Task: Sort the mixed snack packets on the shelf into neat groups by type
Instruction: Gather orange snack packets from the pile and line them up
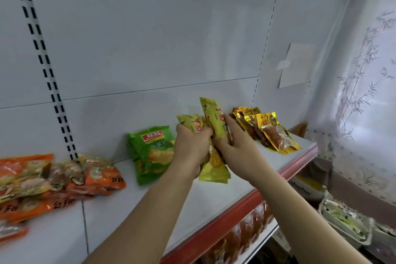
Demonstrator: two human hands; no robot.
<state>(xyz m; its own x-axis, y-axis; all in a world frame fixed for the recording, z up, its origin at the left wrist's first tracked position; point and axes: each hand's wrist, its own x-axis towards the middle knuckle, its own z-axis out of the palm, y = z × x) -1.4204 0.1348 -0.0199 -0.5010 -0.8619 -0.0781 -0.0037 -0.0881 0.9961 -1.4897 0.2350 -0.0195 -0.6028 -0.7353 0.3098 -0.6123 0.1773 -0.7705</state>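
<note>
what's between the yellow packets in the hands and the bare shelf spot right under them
Nothing visible. Both the left hand and right hand grip the yellow packets, and the shelf below lies bare between the green chip bags and gold packets.

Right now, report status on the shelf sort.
Both hands, left and right, grip yellow-green packets. Green chip bags grouped left. Nothing blocking.

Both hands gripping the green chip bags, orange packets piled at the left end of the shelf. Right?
Not quite. In the head view the left hand and right hand grip the yellow packets; the green chip bags lie untouched beside them. The orange packets are piled at the left.
</note>
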